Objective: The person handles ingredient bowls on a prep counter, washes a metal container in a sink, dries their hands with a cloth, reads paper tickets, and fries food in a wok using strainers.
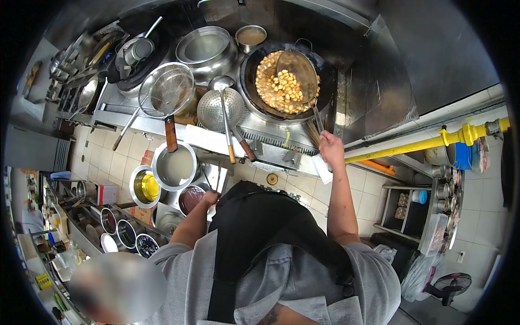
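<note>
My right hand [329, 147] is closed around the handle of a wide round strainer [297, 60], reaching in over the wok from the right. Golden-brown chunks [287, 86] lie in and under the strainer, amid bubbling, foamy oil. They sit inside a dark wok [248, 81] on the stove. A white cloth [322, 169] is just below that hand. Down at the left, my left hand [210, 198] is beside a bowl of dark red sauce [192, 200], fingers curled. A thin utensil shows near it, but what the fingers hold is hidden.
A perforated skimmer [208, 111], a ladle [221, 82] and a mesh strainer [167, 89] rest left of the wok. Behind them stands a steel pot [204, 47]. Bowls of pale liquid [174, 167] and yellow oil [145, 187] stand lower left. A yellow pipe [411, 147] runs along the right.
</note>
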The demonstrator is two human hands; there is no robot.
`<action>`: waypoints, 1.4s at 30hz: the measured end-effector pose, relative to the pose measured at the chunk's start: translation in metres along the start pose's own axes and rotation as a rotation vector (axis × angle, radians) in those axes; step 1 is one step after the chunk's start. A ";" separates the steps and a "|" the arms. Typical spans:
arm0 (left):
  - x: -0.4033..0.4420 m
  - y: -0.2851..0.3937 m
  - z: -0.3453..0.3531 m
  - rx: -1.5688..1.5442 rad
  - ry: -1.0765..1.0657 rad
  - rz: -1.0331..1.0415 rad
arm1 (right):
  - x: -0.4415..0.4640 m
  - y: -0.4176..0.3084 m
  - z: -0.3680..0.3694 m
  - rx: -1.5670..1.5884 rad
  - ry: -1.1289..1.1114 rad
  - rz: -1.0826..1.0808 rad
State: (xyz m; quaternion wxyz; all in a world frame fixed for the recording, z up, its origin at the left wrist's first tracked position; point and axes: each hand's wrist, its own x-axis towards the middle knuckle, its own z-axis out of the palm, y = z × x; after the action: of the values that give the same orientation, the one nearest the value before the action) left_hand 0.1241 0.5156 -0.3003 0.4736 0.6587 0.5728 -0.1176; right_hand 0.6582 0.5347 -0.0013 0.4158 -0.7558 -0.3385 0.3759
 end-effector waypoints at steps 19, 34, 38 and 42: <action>0.013 -0.024 0.020 0.337 -0.025 0.244 | 0.015 -0.026 -0.016 -0.544 0.298 -0.327; -0.023 -0.011 0.025 -0.300 0.019 -0.193 | 0.163 0.011 -0.031 0.031 -0.008 0.056; -0.034 -0.017 0.031 0.081 0.060 0.101 | 0.160 0.023 0.005 0.422 -0.282 0.185; -0.048 -0.002 0.020 -0.321 0.112 0.025 | 0.141 0.022 0.023 0.483 -0.367 0.238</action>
State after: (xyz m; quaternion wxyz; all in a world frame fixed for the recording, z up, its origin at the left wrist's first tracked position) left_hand 0.1154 0.4690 -0.2780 0.5413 0.5873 0.6014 0.0184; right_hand 0.7123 0.6503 -0.0697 0.4681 -0.5895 -0.2180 0.6212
